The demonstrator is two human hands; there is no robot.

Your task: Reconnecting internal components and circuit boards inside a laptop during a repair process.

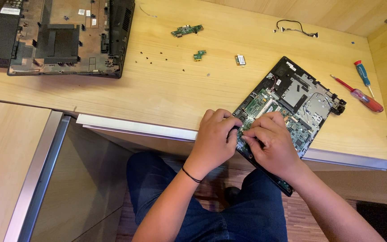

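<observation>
1. There is one view, from a camera worn on the person's head.
2. It looks steeply down over the near edge of the wooden tabletop.
3. It sits close above the hands, which lie low and centre.
4. Beyond the tabletop's edge it takes in the person's lap and the floor.

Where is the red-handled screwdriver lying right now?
In the head view, the red-handled screwdriver lies at the wooden desk's far right, beside the teal-handled screwdriver, just right of the opened laptop base.
</observation>
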